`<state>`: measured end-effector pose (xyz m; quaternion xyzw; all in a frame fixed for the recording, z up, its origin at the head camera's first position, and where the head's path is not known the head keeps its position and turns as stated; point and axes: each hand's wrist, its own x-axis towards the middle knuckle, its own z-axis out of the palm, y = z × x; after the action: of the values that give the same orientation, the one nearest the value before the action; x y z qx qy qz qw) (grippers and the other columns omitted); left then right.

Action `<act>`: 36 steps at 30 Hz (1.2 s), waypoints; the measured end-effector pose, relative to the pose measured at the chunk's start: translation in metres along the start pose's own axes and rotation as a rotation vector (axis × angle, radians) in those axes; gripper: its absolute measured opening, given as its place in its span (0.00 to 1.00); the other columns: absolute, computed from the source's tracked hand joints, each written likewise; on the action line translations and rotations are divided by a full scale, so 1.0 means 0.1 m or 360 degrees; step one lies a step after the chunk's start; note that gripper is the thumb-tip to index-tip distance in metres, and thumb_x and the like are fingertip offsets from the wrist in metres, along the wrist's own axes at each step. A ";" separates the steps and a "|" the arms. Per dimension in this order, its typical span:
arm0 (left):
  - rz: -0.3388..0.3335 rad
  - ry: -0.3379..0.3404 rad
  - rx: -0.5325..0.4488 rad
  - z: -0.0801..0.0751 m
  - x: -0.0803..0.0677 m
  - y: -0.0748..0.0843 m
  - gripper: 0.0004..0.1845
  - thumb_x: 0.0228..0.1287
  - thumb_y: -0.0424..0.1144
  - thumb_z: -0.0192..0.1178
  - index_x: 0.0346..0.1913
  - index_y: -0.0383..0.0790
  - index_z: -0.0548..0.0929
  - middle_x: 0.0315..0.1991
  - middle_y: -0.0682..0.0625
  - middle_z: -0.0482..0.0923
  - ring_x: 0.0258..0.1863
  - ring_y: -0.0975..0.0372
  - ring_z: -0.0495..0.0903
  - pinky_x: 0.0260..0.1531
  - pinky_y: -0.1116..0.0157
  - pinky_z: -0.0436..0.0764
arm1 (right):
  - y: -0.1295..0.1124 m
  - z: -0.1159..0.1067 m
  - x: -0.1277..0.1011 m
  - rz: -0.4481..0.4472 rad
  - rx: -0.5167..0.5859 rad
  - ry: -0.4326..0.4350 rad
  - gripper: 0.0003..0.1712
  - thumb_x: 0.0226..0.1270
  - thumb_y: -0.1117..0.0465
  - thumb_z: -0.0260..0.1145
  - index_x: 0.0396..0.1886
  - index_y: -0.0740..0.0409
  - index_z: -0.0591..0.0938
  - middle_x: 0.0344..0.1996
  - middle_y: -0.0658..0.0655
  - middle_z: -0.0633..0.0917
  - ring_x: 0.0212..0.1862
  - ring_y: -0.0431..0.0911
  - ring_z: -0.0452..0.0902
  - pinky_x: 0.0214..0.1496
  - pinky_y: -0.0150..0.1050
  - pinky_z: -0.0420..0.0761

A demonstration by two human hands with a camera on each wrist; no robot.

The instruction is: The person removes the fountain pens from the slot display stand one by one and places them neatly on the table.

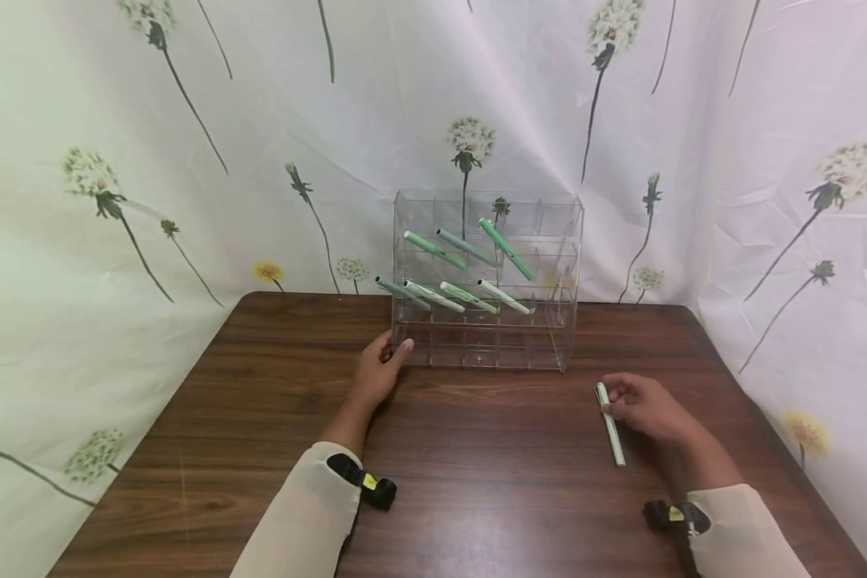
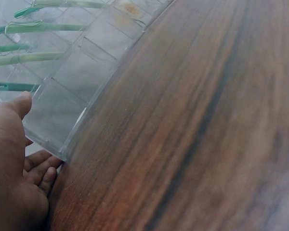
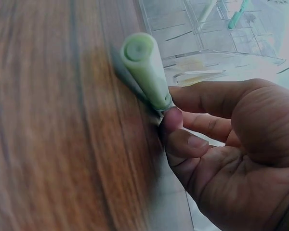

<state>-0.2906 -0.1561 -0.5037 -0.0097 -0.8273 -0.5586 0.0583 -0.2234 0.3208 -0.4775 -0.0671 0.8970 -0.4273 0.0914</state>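
1. 1 pale green pen (image 1: pixel 613 433), situated between 4 and 5 o'clock of the clear rack (image 1: pixel 448 337), clip end toward 12 o'clock; whether it touches the table (image 1: pixel 477 466) cannot be told.
2. Handling (judged): light, stiff, smooth, apt to roll; best held between thumb and fingertips at mid-barrel.
3. Right hand (image 1: pixel 643 405): thumb and fingers pinch the pen near its clip end.
4. Rack: 7 pens (image 1: pixel 469 297) tilted across 2 tiers; probably rigid, light, crackable if dropped.
5. Left hand (image 1: pixel 379 373): grips the rack's lower corner at 8 o'clock, a sound steadying point.

No readable text, yellow labels (image 1: pixel 369 481) perhaps too small.
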 end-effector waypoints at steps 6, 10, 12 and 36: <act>0.0019 0.0013 -0.0006 -0.01 0.00 -0.01 0.35 0.82 0.55 0.63 0.81 0.42 0.73 0.73 0.36 0.80 0.73 0.45 0.80 0.76 0.45 0.76 | 0.00 0.03 0.01 -0.0008 -0.0005 0.0021 0.30 0.74 0.67 0.71 0.70 0.76 0.76 0.44 0.62 0.84 0.33 0.40 0.77 0.30 0.34 0.79; 0.0007 0.0007 -0.0013 -0.01 0.00 -0.01 0.35 0.82 0.56 0.63 0.82 0.43 0.72 0.74 0.37 0.80 0.74 0.45 0.80 0.77 0.45 0.75 | 0.01 0.04 0.01 -0.0008 0.0002 0.0035 0.29 0.74 0.67 0.71 0.70 0.76 0.76 0.44 0.61 0.84 0.32 0.40 0.76 0.29 0.33 0.79; 0.0006 0.0003 -0.0014 -0.01 -0.01 -0.02 0.36 0.81 0.57 0.63 0.82 0.44 0.72 0.74 0.37 0.79 0.74 0.45 0.79 0.77 0.45 0.75 | 0.02 0.04 0.02 -0.0011 0.0002 0.0038 0.30 0.74 0.68 0.71 0.70 0.77 0.76 0.43 0.61 0.84 0.32 0.39 0.76 0.29 0.33 0.79; 0.0009 -0.0012 -0.0003 -0.02 -0.03 0.02 0.37 0.81 0.59 0.63 0.82 0.42 0.72 0.74 0.37 0.79 0.76 0.45 0.78 0.77 0.44 0.75 | -0.10 -0.03 -0.02 0.0029 -0.0093 0.0055 0.31 0.79 0.60 0.70 0.72 0.75 0.75 0.43 0.64 0.87 0.36 0.45 0.83 0.36 0.39 0.84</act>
<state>-0.2874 -0.1577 -0.5016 -0.0140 -0.8269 -0.5593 0.0568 -0.2215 0.3175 -0.4676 -0.0541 0.9111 -0.4011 0.0777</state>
